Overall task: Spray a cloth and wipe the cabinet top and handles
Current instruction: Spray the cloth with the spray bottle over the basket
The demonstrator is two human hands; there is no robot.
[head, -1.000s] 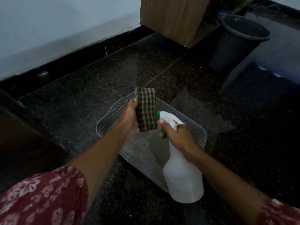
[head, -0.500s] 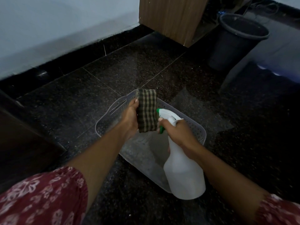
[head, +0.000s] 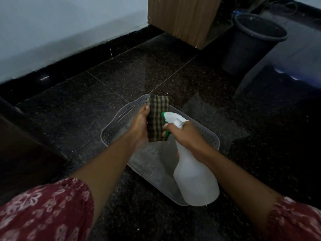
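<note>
At the far left a dark piece of furniture (head: 26, 145) is cut off by the frame edge and too shadowed to make out. Nearer, a red floral sleeve (head: 46, 211) fills the lower left corner; its arm runs up to the left hand (head: 139, 126). That hand is clamped on a folded checked cloth (head: 157, 117), held upright with the thumb on the near edge; the fingers lie behind the fabric and are hidden. The cloth sits just right of the left palm, above a translucent perforated basket (head: 119, 117) on the dark speckled floor (head: 78, 94). Arms and bottle cover much of the basket's interior, and whatever lies in it cannot be told.

Just right of the cloth, nearly touching it, is the green nozzle of a white spray bottle (head: 194, 180). The right hand (head: 186, 136) is wrapped around its neck, a finger curled at the green trigger; whether the trigger is pressed cannot be told. The bottle's body hangs below that hand, hiding the basket's near right corner.

Beyond the hands stands a wooden cabinet (head: 182, 16), only its lower part in frame. Farther right is a dark bucket (head: 250, 47), with blurred, dim shapes past it.
</note>
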